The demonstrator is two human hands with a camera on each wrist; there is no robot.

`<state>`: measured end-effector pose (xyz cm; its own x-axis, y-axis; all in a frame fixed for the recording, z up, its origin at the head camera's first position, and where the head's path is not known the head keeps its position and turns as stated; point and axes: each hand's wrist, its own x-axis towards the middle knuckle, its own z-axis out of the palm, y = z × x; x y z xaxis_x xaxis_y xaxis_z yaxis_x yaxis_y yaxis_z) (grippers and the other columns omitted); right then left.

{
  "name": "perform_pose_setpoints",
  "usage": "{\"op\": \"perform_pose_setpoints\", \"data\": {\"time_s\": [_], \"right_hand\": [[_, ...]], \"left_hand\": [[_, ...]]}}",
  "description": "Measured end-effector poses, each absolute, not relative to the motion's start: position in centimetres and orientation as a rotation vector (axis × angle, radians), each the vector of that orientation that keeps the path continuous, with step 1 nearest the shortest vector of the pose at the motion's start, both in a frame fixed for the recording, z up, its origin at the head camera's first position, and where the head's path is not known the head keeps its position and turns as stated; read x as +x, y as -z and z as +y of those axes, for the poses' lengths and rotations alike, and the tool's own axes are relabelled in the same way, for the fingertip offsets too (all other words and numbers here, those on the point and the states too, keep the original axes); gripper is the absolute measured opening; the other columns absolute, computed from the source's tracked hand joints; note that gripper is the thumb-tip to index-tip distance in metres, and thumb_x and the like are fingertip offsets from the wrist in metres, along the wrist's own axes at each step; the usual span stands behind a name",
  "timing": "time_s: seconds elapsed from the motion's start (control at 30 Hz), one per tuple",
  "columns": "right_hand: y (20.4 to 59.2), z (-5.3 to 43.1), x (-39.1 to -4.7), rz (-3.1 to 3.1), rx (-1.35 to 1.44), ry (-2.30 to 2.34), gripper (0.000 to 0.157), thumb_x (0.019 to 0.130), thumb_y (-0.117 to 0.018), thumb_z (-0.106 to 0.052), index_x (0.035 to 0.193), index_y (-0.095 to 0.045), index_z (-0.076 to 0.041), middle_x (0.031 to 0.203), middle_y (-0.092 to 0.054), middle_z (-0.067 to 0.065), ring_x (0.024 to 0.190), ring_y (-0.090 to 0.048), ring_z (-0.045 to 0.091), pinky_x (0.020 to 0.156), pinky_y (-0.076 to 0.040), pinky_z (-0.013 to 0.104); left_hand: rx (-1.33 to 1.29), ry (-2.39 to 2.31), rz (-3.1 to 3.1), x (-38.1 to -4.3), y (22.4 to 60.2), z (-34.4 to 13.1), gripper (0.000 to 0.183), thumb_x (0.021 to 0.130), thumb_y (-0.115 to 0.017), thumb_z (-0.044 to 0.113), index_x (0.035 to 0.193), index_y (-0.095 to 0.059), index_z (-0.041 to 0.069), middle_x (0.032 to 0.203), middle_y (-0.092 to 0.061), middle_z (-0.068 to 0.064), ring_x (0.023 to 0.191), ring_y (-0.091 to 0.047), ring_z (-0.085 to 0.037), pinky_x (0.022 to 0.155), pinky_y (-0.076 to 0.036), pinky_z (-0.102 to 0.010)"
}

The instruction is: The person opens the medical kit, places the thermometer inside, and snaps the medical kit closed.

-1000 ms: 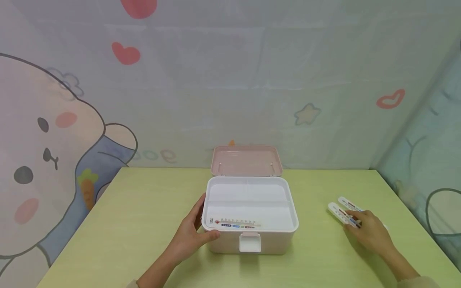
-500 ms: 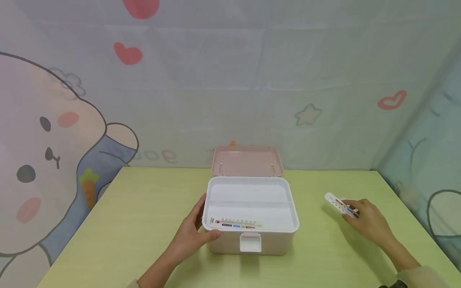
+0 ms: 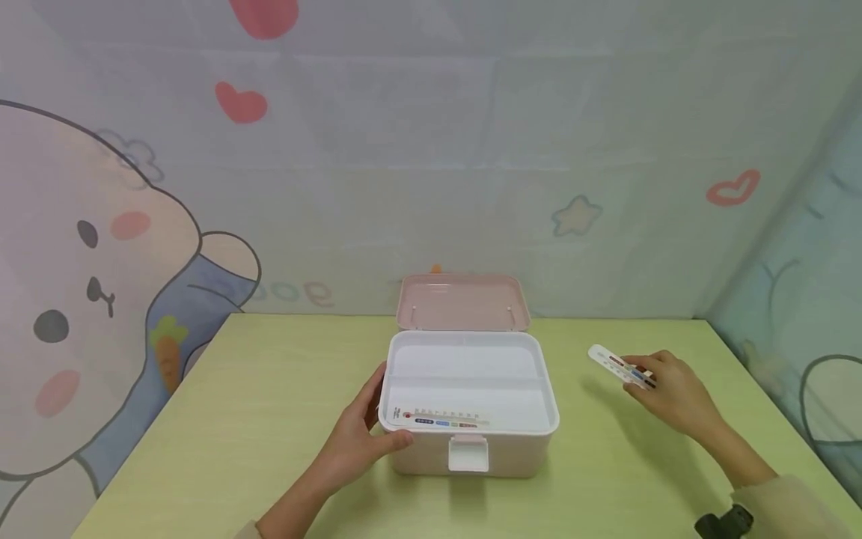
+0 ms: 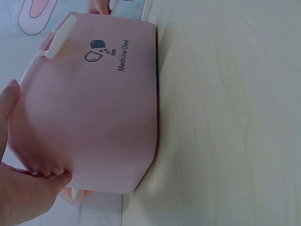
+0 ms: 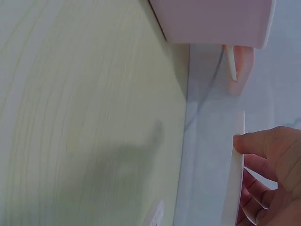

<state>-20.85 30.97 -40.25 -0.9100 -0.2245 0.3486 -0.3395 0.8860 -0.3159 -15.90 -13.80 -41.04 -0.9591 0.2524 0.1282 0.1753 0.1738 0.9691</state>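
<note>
A pink medicine chest (image 3: 431,455) stands on the table with its lid (image 3: 465,301) tipped back and a white tray (image 3: 463,361) at its top. One thermometer (image 3: 444,419) lies along the tray's front. My left hand (image 3: 360,442) grips the chest's front left corner, thumb on the front and fingers along the left side. To the right of the chest, my right hand (image 3: 673,393) pinches another white thermometer (image 3: 609,362) between thumb and fingers, raised over the table. Below that hand in the right wrist view, the end of a white strip (image 5: 155,214) shows on the table.
The light green table (image 3: 283,382) reaches back to a curtain (image 3: 377,172) printed with hearts and a cartoon animal. The chest's white latch (image 3: 468,454) hangs at its front. A dark wrist device (image 3: 723,522) sits at the right sleeve.
My right hand has lifted one thermometer off the table and moved it up and slightly left. The left hand and the chest have stayed in place.
</note>
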Motion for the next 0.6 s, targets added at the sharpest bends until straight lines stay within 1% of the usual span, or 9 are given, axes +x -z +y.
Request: {"op": "perform_pose_setpoints", "data": {"time_s": [0.2,0.43,0.6], "right_hand": [[39.5,29.8,-21.1,-2.749,0.458,-0.544,0.038,0.077,-0.071,-0.012,0.112,-0.064,0.0,0.093,-0.056,0.019,0.07,-0.051,0.019,0.053,-0.038,0.026],[38.4,28.6,-21.8,-2.692,0.537,-0.518,0.036,0.075,-0.073,-0.011,0.109,-0.066,-0.001,0.09,-0.058,0.015,0.07,-0.052,0.019,0.054,-0.04,0.025],[37.4,27.7,-22.2,-2.675,0.573,-0.504,0.036,0.075,-0.073,-0.012,0.109,-0.066,-0.001,0.089,-0.058,0.014,0.069,-0.049,0.018,0.056,-0.038,0.026]], "left_hand": [[0.434,-1.925,2.36,-16.0,41.2,-13.8,0.102,0.069,-0.08,0.012,0.148,-0.016,0.026,0.144,-0.036,0.0,0.127,-0.042,-0.018,0.107,-0.031,-0.034],[0.436,-1.93,2.362,-16.0,41.2,-13.8,0.103,0.069,-0.08,0.011,0.148,-0.016,0.025,0.143,-0.037,0.0,0.126,-0.043,-0.018,0.107,-0.032,-0.034],[0.438,-1.931,2.357,-16.0,41.1,-13.8,0.103,0.069,-0.081,0.011,0.148,-0.016,0.024,0.144,-0.036,-0.001,0.127,-0.042,-0.018,0.107,-0.032,-0.033]]}}
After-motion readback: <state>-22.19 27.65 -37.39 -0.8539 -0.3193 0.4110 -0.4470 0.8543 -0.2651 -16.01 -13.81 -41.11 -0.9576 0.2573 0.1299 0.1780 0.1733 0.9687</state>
